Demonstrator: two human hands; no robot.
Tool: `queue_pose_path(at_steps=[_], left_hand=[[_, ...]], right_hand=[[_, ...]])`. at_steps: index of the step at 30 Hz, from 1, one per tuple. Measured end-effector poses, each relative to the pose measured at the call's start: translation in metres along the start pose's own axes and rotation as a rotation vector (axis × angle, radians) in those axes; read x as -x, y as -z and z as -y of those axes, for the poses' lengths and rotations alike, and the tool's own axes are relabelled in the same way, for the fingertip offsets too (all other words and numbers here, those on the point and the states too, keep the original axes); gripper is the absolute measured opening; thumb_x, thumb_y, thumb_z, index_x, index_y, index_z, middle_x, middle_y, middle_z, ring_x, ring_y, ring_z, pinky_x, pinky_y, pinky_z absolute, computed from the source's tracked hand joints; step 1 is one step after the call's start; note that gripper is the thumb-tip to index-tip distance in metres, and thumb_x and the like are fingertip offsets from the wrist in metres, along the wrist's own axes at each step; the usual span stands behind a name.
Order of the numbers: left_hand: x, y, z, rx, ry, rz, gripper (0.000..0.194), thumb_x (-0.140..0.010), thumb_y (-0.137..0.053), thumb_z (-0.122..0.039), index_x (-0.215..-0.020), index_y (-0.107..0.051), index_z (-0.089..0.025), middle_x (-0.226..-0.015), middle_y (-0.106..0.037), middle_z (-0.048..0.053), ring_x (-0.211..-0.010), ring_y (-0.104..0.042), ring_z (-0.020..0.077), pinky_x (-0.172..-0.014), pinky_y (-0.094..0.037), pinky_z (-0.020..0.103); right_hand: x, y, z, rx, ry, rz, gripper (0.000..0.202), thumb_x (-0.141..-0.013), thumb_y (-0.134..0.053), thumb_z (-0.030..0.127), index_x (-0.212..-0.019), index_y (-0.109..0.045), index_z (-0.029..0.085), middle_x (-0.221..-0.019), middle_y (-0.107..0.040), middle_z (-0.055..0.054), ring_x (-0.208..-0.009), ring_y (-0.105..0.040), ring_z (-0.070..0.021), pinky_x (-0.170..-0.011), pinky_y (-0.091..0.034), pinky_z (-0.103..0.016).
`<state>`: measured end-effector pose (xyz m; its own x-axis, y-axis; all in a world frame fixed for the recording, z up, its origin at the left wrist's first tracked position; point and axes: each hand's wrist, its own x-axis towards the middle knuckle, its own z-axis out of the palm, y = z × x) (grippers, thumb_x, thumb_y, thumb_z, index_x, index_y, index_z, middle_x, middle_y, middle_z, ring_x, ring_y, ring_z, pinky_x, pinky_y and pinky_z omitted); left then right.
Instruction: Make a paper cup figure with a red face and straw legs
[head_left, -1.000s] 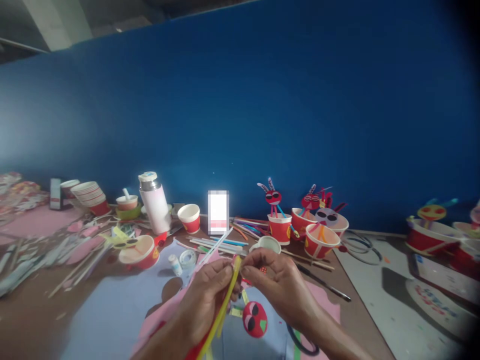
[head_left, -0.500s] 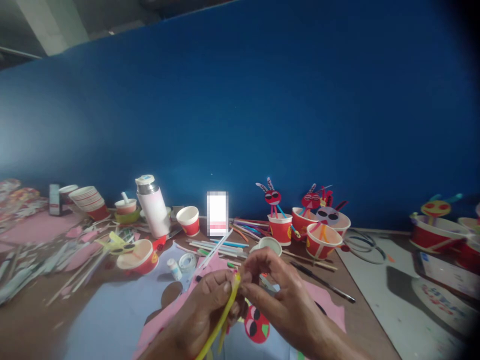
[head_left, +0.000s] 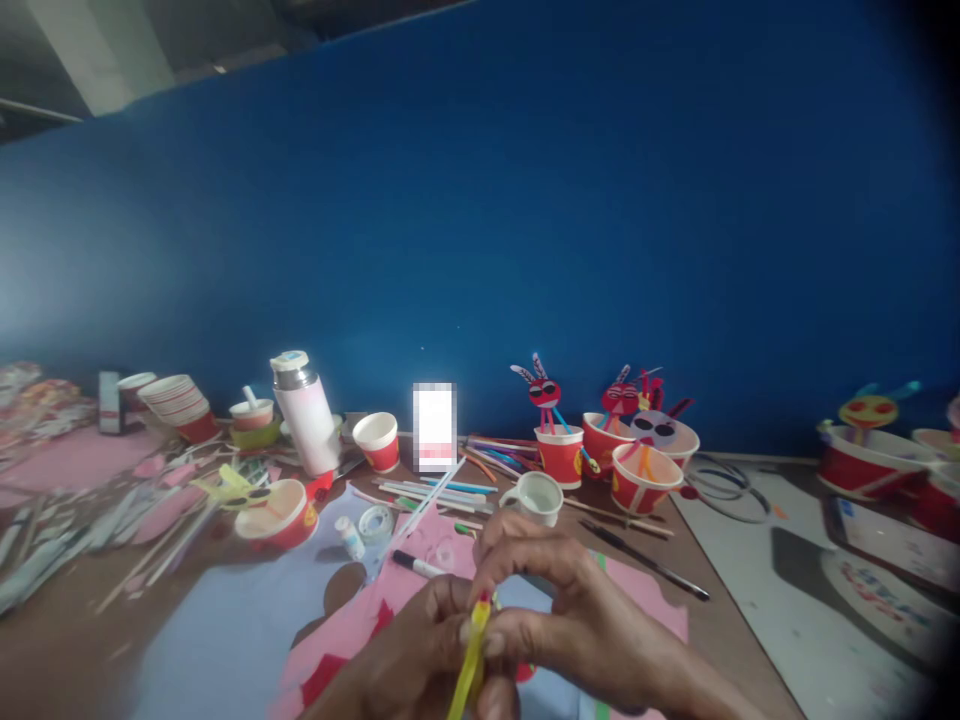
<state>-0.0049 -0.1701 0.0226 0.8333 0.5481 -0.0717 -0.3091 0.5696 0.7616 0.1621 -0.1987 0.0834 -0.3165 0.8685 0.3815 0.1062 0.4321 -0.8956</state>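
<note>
A thin yellow strip, its kind unclear, is pinched in my left hand. A small red bit shows at its upper end. My right hand closes thumb and fingers on that same end, so both hands meet there. Beneath them lie pink paper and light blue paper. A red round cut-out is mostly hidden under the right hand. Just beyond the fingers are a black-and-white marker and a white mug.
Red-and-white paper cups with cut-out faces, including one cup, stand at the back right. A white thermos and a plain paper cup stand left. A black pen lies right. A phone is at far right.
Both hands have come down and nearer to me with the yellow strip. The marker and mug are less covered; the red cut-out is more covered.
</note>
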Motion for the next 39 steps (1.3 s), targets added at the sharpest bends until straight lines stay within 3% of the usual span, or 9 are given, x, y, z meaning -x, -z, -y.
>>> queue_pose_path(at_steps=[5,10,14,17,22,27,32,35,39], left_hand=[[-0.003,-0.014,-0.016,-0.307,-0.107,-0.279,0.034,-0.072,-0.073,-0.046,-0.070,-0.070,-0.012,-0.071,-0.062,0.005,-0.069,-0.056,0.0150,-0.065,-0.043,0.024],[-0.004,-0.016,-0.020,-0.464,-0.328,-0.430,0.027,-0.076,-0.069,-0.045,-0.074,-0.074,-0.018,-0.064,-0.054,0.000,-0.060,-0.045,0.0117,-0.067,-0.041,0.022],[-0.004,-0.018,-0.018,-0.488,-0.343,-0.453,0.022,-0.074,-0.072,-0.040,-0.084,-0.076,-0.020,-0.064,-0.053,0.000,-0.053,-0.039,0.0102,-0.057,-0.037,0.023],[-0.004,-0.018,-0.016,-0.354,-0.302,-0.437,0.024,-0.074,-0.073,-0.039,-0.087,-0.076,-0.020,-0.058,-0.049,-0.002,-0.051,-0.037,0.0092,-0.057,-0.037,0.023],[-0.005,-0.012,-0.016,-0.158,-0.250,-0.332,0.021,-0.076,-0.073,-0.034,-0.085,-0.075,-0.015,-0.064,-0.054,0.000,-0.060,-0.043,0.0087,-0.060,-0.037,0.019],[-0.003,-0.012,-0.018,-0.066,-0.217,-0.181,0.023,-0.077,-0.072,-0.033,-0.069,-0.070,-0.011,-0.063,-0.056,0.003,-0.061,-0.049,0.0110,-0.061,-0.040,0.022],[-0.002,-0.010,-0.013,-0.039,-0.168,-0.096,0.026,-0.072,-0.076,-0.035,-0.069,-0.071,-0.010,-0.062,-0.058,0.004,-0.060,-0.053,0.0124,-0.062,-0.042,0.024],[-0.004,-0.006,-0.012,-0.040,-0.144,-0.122,0.026,-0.071,-0.077,-0.036,-0.070,-0.072,-0.011,-0.062,-0.058,0.003,-0.060,-0.054,0.0121,-0.062,-0.043,0.024],[-0.003,-0.005,-0.018,-0.308,-0.177,-0.288,0.022,-0.076,-0.071,-0.034,-0.082,-0.074,-0.014,-0.072,-0.063,0.005,-0.063,-0.053,0.0129,-0.058,-0.042,0.022]], right_hand=[[0.000,0.001,-0.005,0.104,-0.037,-0.083,0.012,-0.080,-0.070,0.026,-0.073,-0.063,0.019,-0.077,-0.059,0.000,-0.075,-0.055,-0.0146,-0.069,-0.041,-0.028],[-0.004,0.000,-0.013,0.251,-0.061,-0.208,0.011,-0.077,-0.069,0.018,-0.071,-0.061,0.019,-0.077,-0.060,0.001,-0.078,-0.055,-0.0152,-0.072,-0.040,-0.029],[-0.006,-0.005,-0.020,0.026,-0.147,-0.255,0.015,-0.078,-0.069,0.029,-0.072,-0.061,0.018,-0.068,-0.058,0.002,-0.065,-0.053,-0.0127,-0.062,-0.041,-0.026],[-0.008,-0.010,-0.024,-0.257,-0.177,-0.245,0.025,-0.076,-0.071,0.040,-0.074,-0.062,0.016,-0.063,-0.056,0.002,-0.059,-0.051,-0.0107,-0.057,-0.042,-0.023],[-0.010,-0.012,-0.024,-0.528,-0.198,-0.187,0.028,-0.071,-0.076,0.040,-0.069,-0.063,0.016,-0.063,-0.059,0.001,-0.057,-0.054,-0.0099,-0.056,-0.045,-0.022],[-0.009,-0.009,-0.020,-0.540,-0.250,-0.153,0.028,-0.073,-0.075,0.042,-0.071,-0.064,0.016,-0.061,-0.060,0.001,-0.053,-0.057,-0.0108,-0.054,-0.048,-0.023],[-0.006,-0.006,-0.022,-0.596,-0.224,-0.004,0.040,-0.076,-0.071,0.049,-0.097,-0.061,0.017,-0.063,-0.061,0.002,-0.050,-0.061,-0.0119,-0.052,-0.050,-0.025],[-0.006,-0.003,-0.022,-0.579,-0.224,0.047,0.033,-0.075,-0.071,0.046,-0.087,-0.061,0.017,-0.064,-0.059,0.002,-0.050,-0.061,-0.0119,-0.051,-0.050,-0.025],[-0.010,0.002,-0.025,-0.321,-0.212,-0.068,0.028,-0.076,-0.071,0.042,-0.074,-0.059,0.016,-0.068,-0.056,0.001,-0.058,-0.055,-0.0104,-0.053,-0.044,-0.023]])
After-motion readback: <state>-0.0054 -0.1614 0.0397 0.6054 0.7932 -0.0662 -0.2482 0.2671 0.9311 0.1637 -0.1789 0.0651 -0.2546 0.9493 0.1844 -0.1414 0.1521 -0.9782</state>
